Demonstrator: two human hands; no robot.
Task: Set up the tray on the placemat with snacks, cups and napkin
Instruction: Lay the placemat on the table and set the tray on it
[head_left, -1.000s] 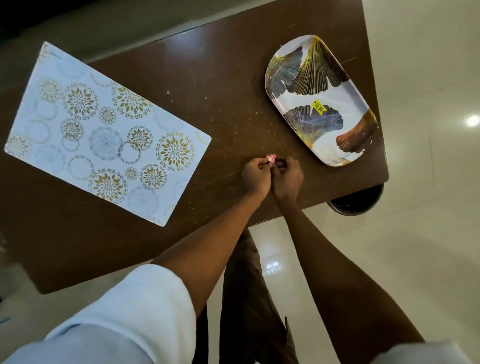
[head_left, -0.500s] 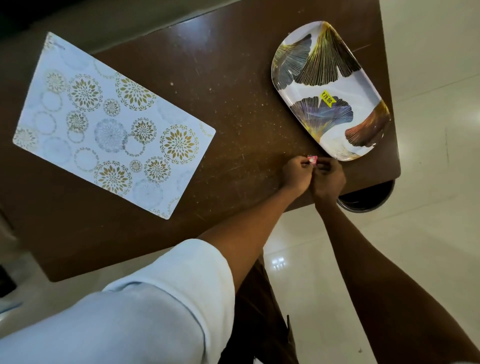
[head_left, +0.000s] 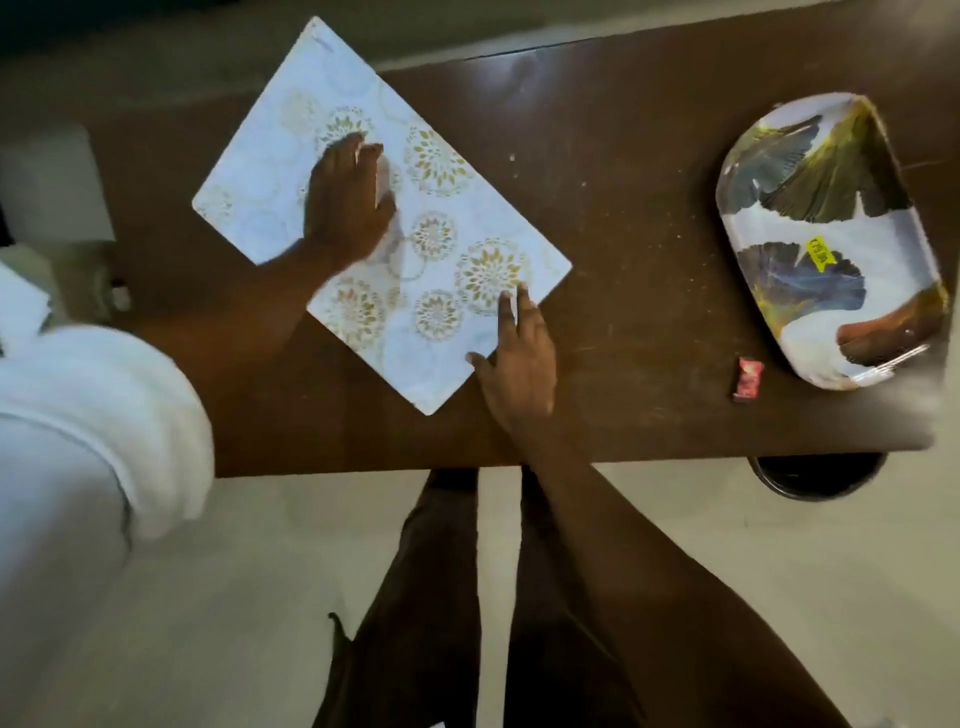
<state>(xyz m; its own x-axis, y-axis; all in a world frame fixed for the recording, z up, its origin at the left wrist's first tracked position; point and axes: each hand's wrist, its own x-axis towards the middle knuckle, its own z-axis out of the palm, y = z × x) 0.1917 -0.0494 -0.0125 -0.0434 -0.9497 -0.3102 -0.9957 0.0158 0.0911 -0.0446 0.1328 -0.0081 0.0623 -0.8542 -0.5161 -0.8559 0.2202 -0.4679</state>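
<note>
Two hands on the job, both at the placemat (head_left: 441, 223), well apart from each other. From my end the L hand (head_left: 348, 200) lies palm down on the mat's far-left part, fingers laid flat over a gold rosette, gripping nothing; it's blurred, so no finer detail. The R hand (head_left: 519, 358) sits at the mat's near-right edge, fingers straight w/ the tips on the border, thumb stuck out along the edge, palm over bare table (head_left: 623, 171); nothing pinched there either. The mat is white w/ gold and grey circle prints, lying askew on the dark brown top, one corner pointing at me. The tray (head_left: 826, 234), an oval w/ big fan-leaf prints and a yellow sticker (head_left: 819, 254) near its middle, rests on bare wood at the table's R end, well apart from the mat, not on it. A small red wrapped candy (head_left: 747, 378) lies on the wood just beside the tray's near end, not touching as far as I can tell. Below the table edge there I see a dark round rim (head_left: 815, 478), can't tell what it is. Bottom of view: white sleeve (head_left: 98, 415) on the L arm, dark trousers (head_left: 431, 597), pale floor (head_left: 260, 571).
</note>
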